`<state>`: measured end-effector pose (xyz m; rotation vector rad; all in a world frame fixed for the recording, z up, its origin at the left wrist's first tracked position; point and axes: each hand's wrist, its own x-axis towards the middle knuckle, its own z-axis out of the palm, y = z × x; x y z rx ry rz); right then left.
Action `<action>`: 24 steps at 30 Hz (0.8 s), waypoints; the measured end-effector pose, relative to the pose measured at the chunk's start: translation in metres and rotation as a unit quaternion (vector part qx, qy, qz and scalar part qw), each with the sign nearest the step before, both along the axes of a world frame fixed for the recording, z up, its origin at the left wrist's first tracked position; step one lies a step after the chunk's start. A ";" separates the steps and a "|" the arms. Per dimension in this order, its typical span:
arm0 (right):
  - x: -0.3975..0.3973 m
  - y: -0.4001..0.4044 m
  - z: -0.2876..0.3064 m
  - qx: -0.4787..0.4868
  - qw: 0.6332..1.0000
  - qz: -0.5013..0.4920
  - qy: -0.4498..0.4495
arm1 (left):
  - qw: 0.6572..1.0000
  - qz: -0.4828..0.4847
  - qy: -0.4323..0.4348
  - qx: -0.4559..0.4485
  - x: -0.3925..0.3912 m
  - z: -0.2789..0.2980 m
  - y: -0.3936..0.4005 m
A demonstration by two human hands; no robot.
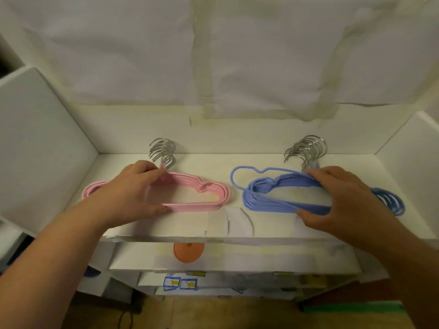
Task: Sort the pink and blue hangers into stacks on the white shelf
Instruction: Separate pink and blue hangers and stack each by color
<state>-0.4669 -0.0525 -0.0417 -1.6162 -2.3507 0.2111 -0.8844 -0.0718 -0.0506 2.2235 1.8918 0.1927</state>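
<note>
head view | your left hand [133,193] grips the pink hanger stack [202,194], thumb at the front bar, fingers over the back bar | your right hand [342,198] clamps the blue hanger stack [273,198] likewise | both stacks lie side by side, apart, on the white shelf [213,162], metal hooks toward the back wall | one blue hanger [240,173] sticks out left of its stack

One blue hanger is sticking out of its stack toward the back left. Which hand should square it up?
Right, probably. The right hand already grips the blue stack holding the stray hanger; the left hand is occupied on the pink stack.
</note>
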 end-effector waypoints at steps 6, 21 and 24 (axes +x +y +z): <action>0.016 0.008 -0.003 0.017 1.000 0.002 0.002 | 1.000 0.011 0.010 0.004 0.008 0.001 -0.003; 0.060 0.046 -0.010 -0.018 0.997 0.065 -0.039 | 0.997 0.017 -0.014 0.075 0.112 0.006 -0.013; 0.064 0.053 -0.013 -0.039 0.995 0.086 -0.037 | 0.995 0.035 -0.001 0.090 0.134 0.006 -0.017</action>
